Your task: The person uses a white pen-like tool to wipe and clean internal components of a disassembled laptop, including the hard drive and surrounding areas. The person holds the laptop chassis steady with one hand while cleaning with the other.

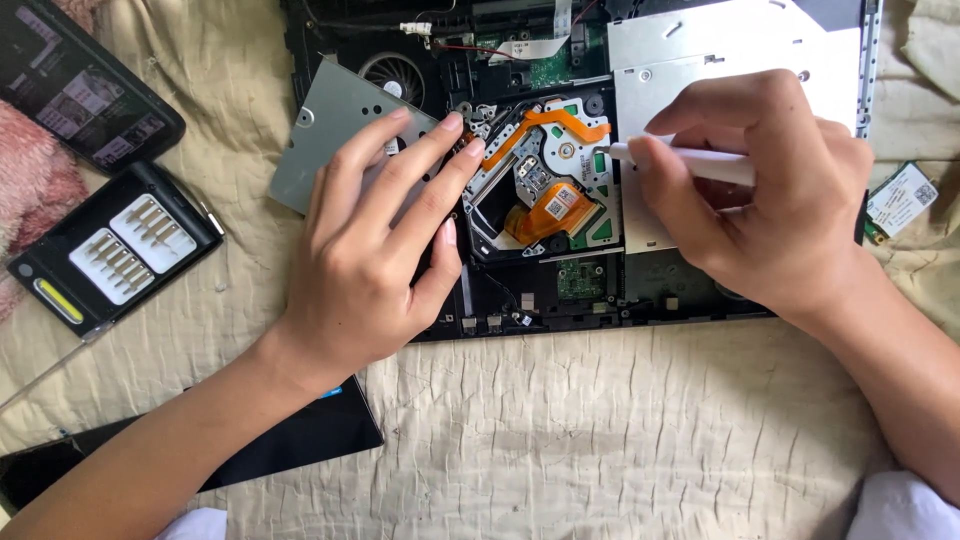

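Screwdriver, white, slim: pinched in right hand, fingers closed round shaft, tip at silver drive casing edge, beside exposed drive mechanism with orange ribbon. Opened laptop chassis lies on beige bedsheet, near top edge. Left hand flat, fingers extended together, holding nothing, pressing on grey metal plate and mechanism's left rim. Bit case well left; small circuit card at right edge. Sheet toward bottom edge: open room.
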